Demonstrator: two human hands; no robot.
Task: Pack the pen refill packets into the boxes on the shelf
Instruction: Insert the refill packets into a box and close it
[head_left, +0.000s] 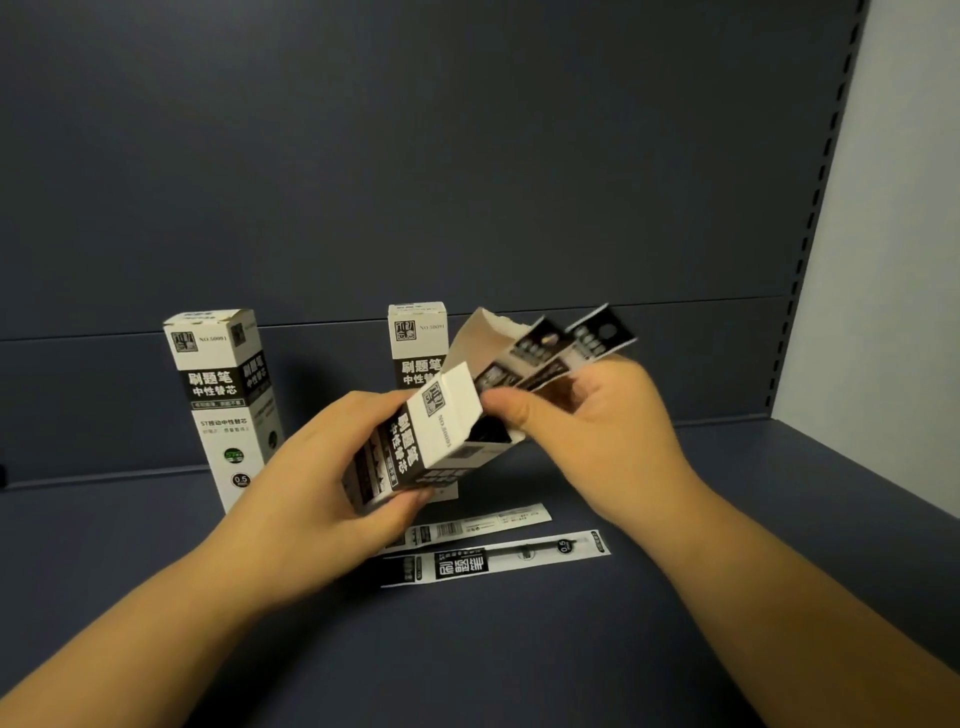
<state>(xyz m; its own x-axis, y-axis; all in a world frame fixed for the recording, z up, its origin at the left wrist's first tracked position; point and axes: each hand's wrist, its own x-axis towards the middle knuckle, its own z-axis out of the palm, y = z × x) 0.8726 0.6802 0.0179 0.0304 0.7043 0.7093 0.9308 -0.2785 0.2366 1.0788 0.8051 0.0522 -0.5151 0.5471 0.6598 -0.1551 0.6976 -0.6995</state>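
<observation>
- Above the shelf (727, 597), a little in front of the two standing boxes, my left hand (332, 467) grips the open box (415, 447), fingers curled under its lower end and thumb along its near side, so the box tilts with its mouth pointing up and to the right.
- My right hand (587, 431) is at that mouth, thumb and fingers pinching a small bunch of refill packets (566, 343); their black-and-white header ends stick out past the box's torn flap, and their lower ends sit inside the box.
- How many packets are in the bunch I cannot tell; at least two header ends show.
- Just below the open box, on the shelf, lie two loose packets: the near packet (498, 564) lies face up with its black label showing, and the far packet (483, 525) lies just behind it, partly hidden under my left hand.
- Behind the open box and partly hidden by it stands the middle box (418, 338), upright and closed on top.
- Well to the left of the open box stands the left box (223, 405), also upright, near the shelf's back panel (467, 156).
- To the right of the open box a pale side wall (893, 260) meets a slotted upright (815, 218).
</observation>
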